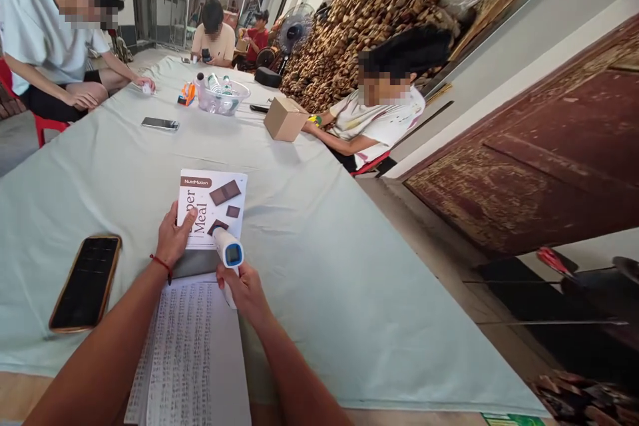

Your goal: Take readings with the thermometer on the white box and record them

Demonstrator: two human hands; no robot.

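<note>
My left hand [174, 236] grips the left side of a white box [234, 180] printed "NutriMotion" and "Meal" with chocolate pieces; its thumb lies across the front. My right hand [247, 289] is wrapped round the handle of a white infrared thermometer [222, 239] with a small blue-rimmed screen. The thermometer's front end is close to the lower part of the box; whether they touch I cannot tell. Below the box are a dark grey flat item [197, 263] and sheets of handwritten paper [194, 353], partly hidden by my forearms.
A phone in a brown case [84, 283] lies on the pale cloth [359, 306] to the left. Farther off are another phone [160, 124], an orange tape dispenser [186, 94], a clear basin of bottles [219, 106] and a cardboard box [285, 120] held by a person. Other people sit around the table.
</note>
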